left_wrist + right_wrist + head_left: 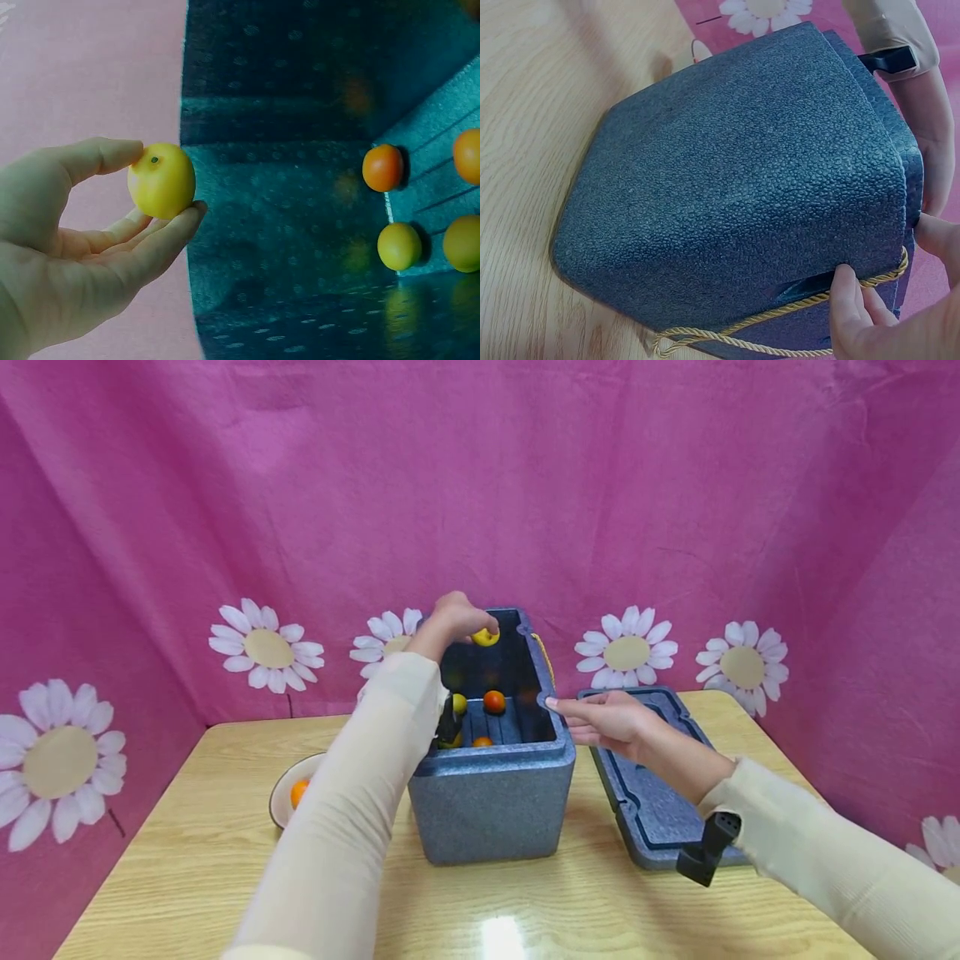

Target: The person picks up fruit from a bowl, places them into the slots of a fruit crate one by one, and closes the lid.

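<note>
In my left hand (82, 247) a small round yellow fruit (161, 184) is pinched between thumb and fingertips, its stem dimple showing. That hand is over the far part of an open grey foam cooler box (491, 814). Inside, on the ribbed floor, lie a red-orange fruit (383, 168), another orange fruit (469, 156) and two yellow ones, including a yellow fruit (399, 246) near the wall. My right hand (611, 722) holds the box's right side, thumb on the rim and fingers against the outer wall, beside a gold rope (780, 309).
The box's grey lid (660, 789) lies on the wooden table (225, 868) to the right. A bowl (281, 797) with an orange fruit (298, 792) stands on the left, partly hidden by my left sleeve. A pink curtain (480, 485) with daisies hangs behind.
</note>
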A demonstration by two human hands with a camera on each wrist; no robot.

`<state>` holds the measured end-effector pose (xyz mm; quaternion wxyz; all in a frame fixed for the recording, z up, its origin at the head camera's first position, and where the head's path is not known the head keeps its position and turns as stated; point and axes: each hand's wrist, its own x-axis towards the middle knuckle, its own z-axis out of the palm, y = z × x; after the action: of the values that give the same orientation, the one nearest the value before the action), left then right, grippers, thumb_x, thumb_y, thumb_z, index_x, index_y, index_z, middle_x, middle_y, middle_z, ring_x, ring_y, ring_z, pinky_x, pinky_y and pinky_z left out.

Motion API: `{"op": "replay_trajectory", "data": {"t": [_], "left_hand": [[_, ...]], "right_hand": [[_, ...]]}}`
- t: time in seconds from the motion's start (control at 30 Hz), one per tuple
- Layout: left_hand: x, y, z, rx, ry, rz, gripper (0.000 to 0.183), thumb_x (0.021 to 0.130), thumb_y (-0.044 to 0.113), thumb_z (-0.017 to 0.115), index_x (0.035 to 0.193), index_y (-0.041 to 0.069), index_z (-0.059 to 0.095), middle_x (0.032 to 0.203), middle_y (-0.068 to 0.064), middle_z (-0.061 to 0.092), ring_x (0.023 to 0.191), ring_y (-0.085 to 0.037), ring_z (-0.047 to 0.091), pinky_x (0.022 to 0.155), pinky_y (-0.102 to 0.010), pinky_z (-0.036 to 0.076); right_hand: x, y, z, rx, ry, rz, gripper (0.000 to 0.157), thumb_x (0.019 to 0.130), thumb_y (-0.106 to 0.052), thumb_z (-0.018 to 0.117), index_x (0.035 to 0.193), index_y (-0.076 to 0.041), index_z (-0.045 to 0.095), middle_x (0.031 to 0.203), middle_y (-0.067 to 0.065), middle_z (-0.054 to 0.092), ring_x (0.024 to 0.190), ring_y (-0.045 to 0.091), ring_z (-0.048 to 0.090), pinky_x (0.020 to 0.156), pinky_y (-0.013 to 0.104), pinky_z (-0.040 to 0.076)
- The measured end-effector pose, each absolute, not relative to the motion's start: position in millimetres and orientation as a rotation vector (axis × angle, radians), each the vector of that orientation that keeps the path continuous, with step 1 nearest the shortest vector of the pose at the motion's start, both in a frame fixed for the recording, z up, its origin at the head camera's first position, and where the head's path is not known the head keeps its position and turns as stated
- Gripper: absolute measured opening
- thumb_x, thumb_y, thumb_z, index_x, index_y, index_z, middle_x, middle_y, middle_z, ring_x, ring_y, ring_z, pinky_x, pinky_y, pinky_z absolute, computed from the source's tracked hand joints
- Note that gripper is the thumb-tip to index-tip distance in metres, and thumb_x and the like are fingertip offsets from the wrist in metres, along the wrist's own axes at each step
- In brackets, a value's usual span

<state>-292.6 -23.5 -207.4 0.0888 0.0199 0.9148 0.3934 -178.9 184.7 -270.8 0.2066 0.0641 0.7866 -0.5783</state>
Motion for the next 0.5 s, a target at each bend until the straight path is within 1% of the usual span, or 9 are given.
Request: {"op": "replay_trajectory", "data": {"t": [0.17, 0.23, 0.3, 0.4, 0.5], "left_hand": [[-294, -25, -214, 0.043, 2.718, 1.137, 0.046, 0.089, 0.023, 0.069, 0.124, -0.003, 0.053, 0.113, -0.012, 0.053, 0.111, -0.027, 0.061, 0.1, -0.032, 0.053], [-294, -24, -216, 0.044, 2.736, 1.1, 0.047, 0.089, 0.024, 0.069, 0.124, -0.004, 0.055, 0.114, -0.013, 0.054, 0.105, -0.025, 0.062, 0.099, -0.032, 0.054], [-292, -23, -215, 0.063, 2.757, 1.014, 0.049, 0.09, 0.026, 0.068, 0.126, -0.004, 0.054, 0.117, -0.014, 0.056, 0.105, -0.027, 0.062, 0.098, -0.032, 0.055], [-291, -21, -211, 0.116, 2.756, 0.885, 0.054, 0.091, 0.031, 0.066, 0.13, -0.003, 0.052, 0.125, -0.017, 0.057, 0.109, -0.03, 0.062, 0.1, -0.036, 0.054], [-289, -19, -203, 0.174, 2.742, 0.796, 0.057, 0.092, 0.034, 0.065, 0.132, -0.002, 0.049, 0.132, -0.018, 0.055, 0.119, -0.034, 0.06, 0.103, -0.04, 0.052]], "right_hand": [[-179, 183, -270, 0.174, 2.189, -1.615, 0.082, 0.096, -0.038, 0.058, 0.151, 0.009, 0.02, 0.155, 0.024, 0.037, 0.143, 0.034, 0.041, 0.115, 0.039, 0.039], [-179, 182, -270, 0.179, 2.188, -1.618, 0.081, 0.096, -0.038, 0.058, 0.151, 0.009, 0.021, 0.155, 0.024, 0.038, 0.143, 0.034, 0.041, 0.115, 0.04, 0.039], [-178, 182, -270, 0.189, 2.183, -1.624, 0.082, 0.096, -0.038, 0.058, 0.151, 0.009, 0.02, 0.155, 0.024, 0.038, 0.143, 0.034, 0.041, 0.116, 0.04, 0.039], [-177, 183, -269, 0.203, 2.182, -1.62, 0.084, 0.095, -0.04, 0.059, 0.152, 0.008, 0.02, 0.155, 0.024, 0.037, 0.143, 0.034, 0.041, 0.115, 0.04, 0.039], [-178, 183, -268, 0.204, 2.192, -1.604, 0.084, 0.096, -0.042, 0.059, 0.152, 0.008, 0.021, 0.155, 0.023, 0.037, 0.143, 0.034, 0.041, 0.115, 0.04, 0.039]]}}
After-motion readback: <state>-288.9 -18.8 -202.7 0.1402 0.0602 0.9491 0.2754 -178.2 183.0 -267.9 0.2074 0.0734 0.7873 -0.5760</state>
